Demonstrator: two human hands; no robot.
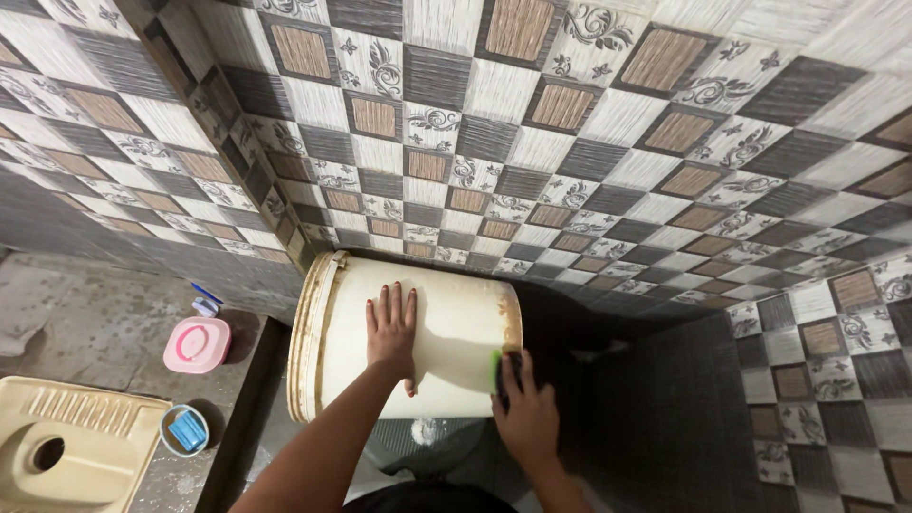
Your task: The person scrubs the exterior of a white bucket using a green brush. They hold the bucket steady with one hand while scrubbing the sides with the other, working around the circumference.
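1. Tiled bathroom corner here: checkered wall tiles in cream, dark grey and tan, some with swirly flower prints, all with a brushed, woven-looking texture. Floor at 3 o'clock is dark small-grid tile.
2. Cream plastic bucket lies on its side dead centre, rim pointing to 9 o'clock, base to 3 o'clock. Smooth, round, slightly tapered body.
3. Left hand is pressed flat on the bucket wall, fingers spread, steadying it and not gripping anything.
4. Right hand is closed around a green scrubber, held against the bucket's base edge at about 4 o'clock from the bucket's middle.
5. Progress-wise: the middle of the wall looks pretty clean and pale, but the rim and the base edge show brownish, rusty-looking grime. I'd say the scrub is partway, with both ends left. Can't see the inside or the underside at all.
6. Off at 8 o'clock: a beige squat toilet pan, a small round pink container with a blue-handled thing beside it, and a little blue cup on rough grey concrete floor.
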